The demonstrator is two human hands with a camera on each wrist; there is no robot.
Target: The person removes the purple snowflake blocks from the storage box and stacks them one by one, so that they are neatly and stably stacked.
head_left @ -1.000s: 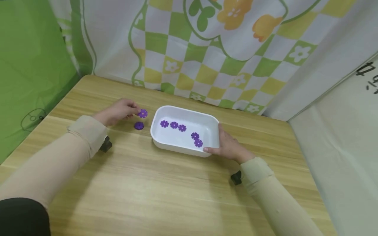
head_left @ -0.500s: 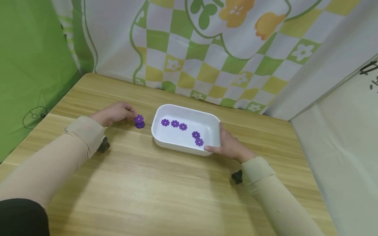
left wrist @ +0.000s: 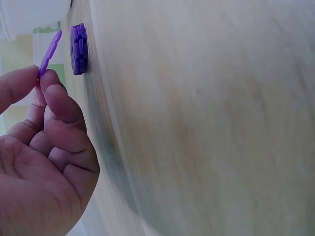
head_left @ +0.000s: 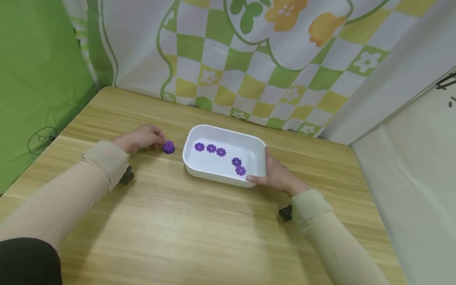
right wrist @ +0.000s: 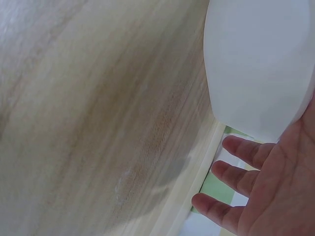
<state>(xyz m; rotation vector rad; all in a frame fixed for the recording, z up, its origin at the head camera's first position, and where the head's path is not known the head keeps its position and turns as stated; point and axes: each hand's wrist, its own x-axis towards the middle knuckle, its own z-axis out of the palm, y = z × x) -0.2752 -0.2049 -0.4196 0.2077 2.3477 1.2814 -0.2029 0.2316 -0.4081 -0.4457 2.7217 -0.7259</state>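
"Since the thumb and forefinger of the left hand pinch one purple disc by its edge, which way does that disc lie from the palm?"

"Outward, past the fingertips, with its face tilted. A gap parts it from the purple stack, which lies flat on the table just under it. Disc over stack looks to me like the relation that counts."

"And which hand is nearer that stack?"

"The left, by far. From its grip the stack lies to the right, between fingertips and white tray."

"How does the tray sit?"

"Near the stack, not touching, long axis running left to right, its right end slanting closer to us. Five more discs lie inside."

"And the right hand?"

"It holds the tray's right corner, thumb over the near rim, three fingers spread beyond the wall. Behind everything hangs the checked curtain."
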